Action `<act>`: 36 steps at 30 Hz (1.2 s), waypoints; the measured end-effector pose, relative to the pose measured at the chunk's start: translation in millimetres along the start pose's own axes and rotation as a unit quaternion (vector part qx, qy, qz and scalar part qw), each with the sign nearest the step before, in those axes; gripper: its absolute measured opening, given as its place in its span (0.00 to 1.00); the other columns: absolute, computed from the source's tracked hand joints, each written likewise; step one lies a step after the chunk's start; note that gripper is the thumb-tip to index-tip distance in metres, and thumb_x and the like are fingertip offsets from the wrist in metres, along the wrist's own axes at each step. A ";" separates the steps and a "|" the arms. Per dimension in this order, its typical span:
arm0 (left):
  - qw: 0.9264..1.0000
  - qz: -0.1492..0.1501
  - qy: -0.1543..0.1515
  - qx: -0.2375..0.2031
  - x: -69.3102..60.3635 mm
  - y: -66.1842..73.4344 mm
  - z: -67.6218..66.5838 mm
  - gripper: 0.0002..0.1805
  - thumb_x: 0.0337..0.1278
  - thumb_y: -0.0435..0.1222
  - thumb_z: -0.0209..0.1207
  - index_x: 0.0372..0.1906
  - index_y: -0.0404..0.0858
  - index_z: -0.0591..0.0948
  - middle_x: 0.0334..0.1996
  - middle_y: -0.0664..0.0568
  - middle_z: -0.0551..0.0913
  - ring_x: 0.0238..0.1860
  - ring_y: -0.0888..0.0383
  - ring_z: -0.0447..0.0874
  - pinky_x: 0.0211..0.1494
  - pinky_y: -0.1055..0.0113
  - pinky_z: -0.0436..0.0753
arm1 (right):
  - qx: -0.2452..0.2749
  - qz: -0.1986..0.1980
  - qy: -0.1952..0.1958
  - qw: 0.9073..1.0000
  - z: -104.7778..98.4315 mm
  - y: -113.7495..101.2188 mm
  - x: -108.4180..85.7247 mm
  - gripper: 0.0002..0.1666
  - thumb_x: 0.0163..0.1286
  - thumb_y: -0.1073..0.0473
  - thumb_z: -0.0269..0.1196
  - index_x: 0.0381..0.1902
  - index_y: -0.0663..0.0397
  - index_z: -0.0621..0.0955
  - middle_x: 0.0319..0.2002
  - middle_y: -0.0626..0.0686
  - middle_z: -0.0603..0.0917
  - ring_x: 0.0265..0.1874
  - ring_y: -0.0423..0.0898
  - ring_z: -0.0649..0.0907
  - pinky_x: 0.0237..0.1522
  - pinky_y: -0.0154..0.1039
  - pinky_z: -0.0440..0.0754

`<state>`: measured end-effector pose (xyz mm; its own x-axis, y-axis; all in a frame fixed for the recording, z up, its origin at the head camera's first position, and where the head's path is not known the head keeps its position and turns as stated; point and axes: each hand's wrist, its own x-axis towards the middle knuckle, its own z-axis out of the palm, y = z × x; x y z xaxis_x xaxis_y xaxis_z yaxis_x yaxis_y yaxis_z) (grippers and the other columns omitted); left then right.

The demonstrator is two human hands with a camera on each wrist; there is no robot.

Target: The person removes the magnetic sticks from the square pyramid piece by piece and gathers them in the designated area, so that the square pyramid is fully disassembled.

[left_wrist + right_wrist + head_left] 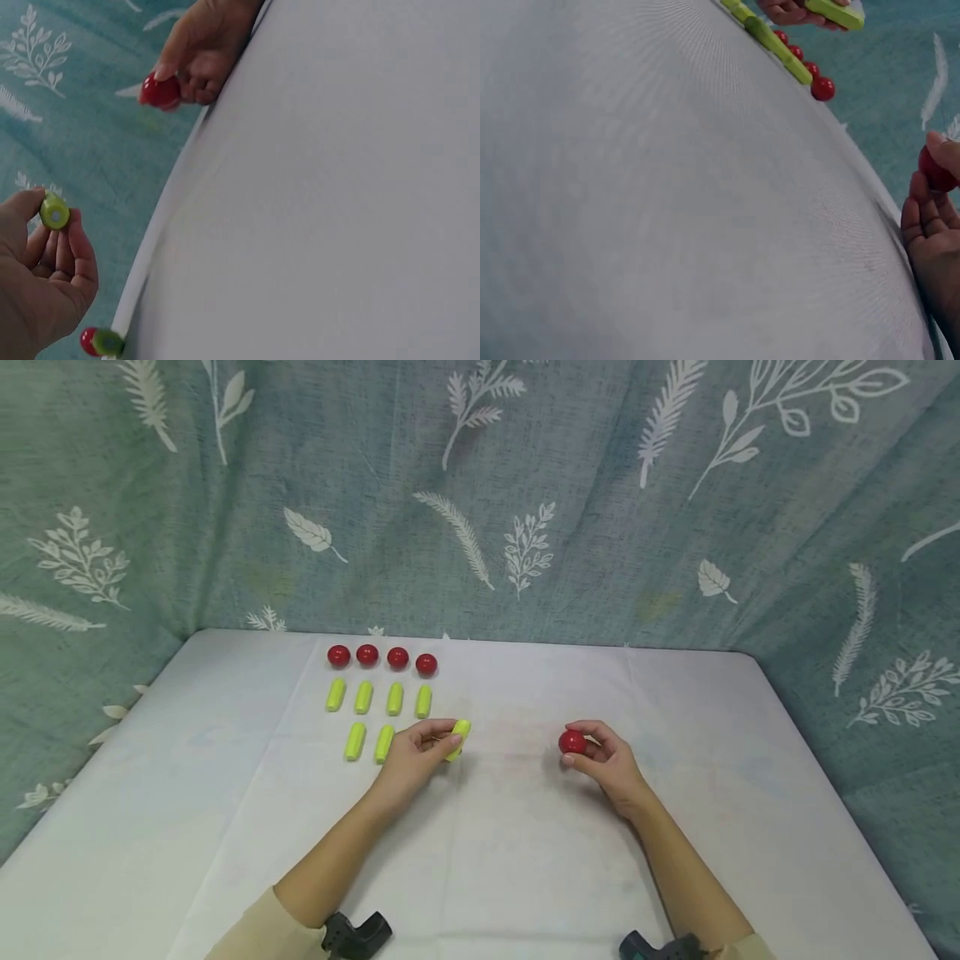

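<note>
Between the thumb and fingers of my left hand (412, 758) is a short yellow-green stick (461, 732), pinched and lifted off the cloth; its round end faces the left wrist view. My right hand (613, 768) holds a shiny red ball (572, 742) in its fingertips, well to the right of the left hand. Left of centre on the table, several red balls (397, 658) form a back row. In front of them lies a row of several matching sticks (394, 699). Nearer still, two more sticks (355, 742) lie beside my left hand, which may hide others.
A white cloth covers the table (525, 852). Behind it and along both sides hangs a green curtain (390, 560) with white leaf prints. Dark wrist-worn devices (356, 935) show at the bottom of the head view.
</note>
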<state>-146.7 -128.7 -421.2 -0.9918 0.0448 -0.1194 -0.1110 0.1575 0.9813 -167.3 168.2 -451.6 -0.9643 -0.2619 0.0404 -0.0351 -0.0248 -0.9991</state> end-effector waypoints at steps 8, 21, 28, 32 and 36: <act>0.998 0.023 0.015 0.053 -3.4 -2.4 -27.4 0.19 0.55 0.39 0.65 0.52 0.37 0.80 0.39 0.48 0.81 0.34 0.61 0.78 0.36 0.75 0.78 | -0.023 0.018 0.026 0.999 0.9 -4.0 13.4 0.30 0.58 0.68 0.67 0.58 0.63 0.71 0.45 0.48 0.79 0.41 0.39 0.80 0.42 0.29 0.79; 0.981 0.075 0.079 0.160 -14.7 -8.3 -74.4 0.19 0.58 0.44 0.62 0.51 0.39 0.80 0.40 0.48 0.81 0.33 0.63 0.77 0.34 0.76 0.75 | -0.051 0.015 0.011 0.999 25.6 -7.5 47.4 0.27 0.56 0.63 0.70 0.54 0.59 0.74 0.43 0.52 0.79 0.38 0.43 0.77 0.38 0.29 0.77; 0.969 0.066 0.125 0.200 -23.5 -21.3 -112.3 0.22 0.61 0.48 0.58 0.53 0.37 0.79 0.45 0.47 0.81 0.38 0.71 0.75 0.39 0.81 0.75 | -0.110 -0.020 0.013 0.994 53.1 -1.6 63.8 0.26 0.56 0.60 0.71 0.52 0.59 0.78 0.47 0.57 0.81 0.42 0.47 0.78 0.44 0.31 0.77; 0.963 0.041 0.143 0.226 -30.1 -31.8 -127.0 0.25 0.62 0.51 0.56 0.54 0.36 0.78 0.46 0.46 0.81 0.38 0.72 0.74 0.38 0.82 0.74 | -0.142 -0.024 0.015 0.989 74.7 4.6 75.2 0.26 0.53 0.57 0.73 0.50 0.55 0.79 0.45 0.54 0.83 0.43 0.46 0.79 0.47 0.35 0.78; 0.951 0.047 0.165 0.256 -28.1 -39.5 -134.2 0.26 0.62 0.52 0.56 0.53 0.36 0.79 0.43 0.46 0.82 0.35 0.71 0.73 0.34 0.81 0.74 | -0.159 -0.029 0.028 0.986 90.5 5.6 92.2 0.25 0.52 0.55 0.74 0.48 0.52 0.80 0.43 0.51 0.84 0.43 0.45 0.80 0.49 0.40 0.77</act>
<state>-122.9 -268.6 -436.3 -0.9711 -0.2163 0.1013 -0.0599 0.6313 0.7733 -232.6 56.6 -452.1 -0.9708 -0.2155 0.1055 -0.1628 0.2685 -0.9494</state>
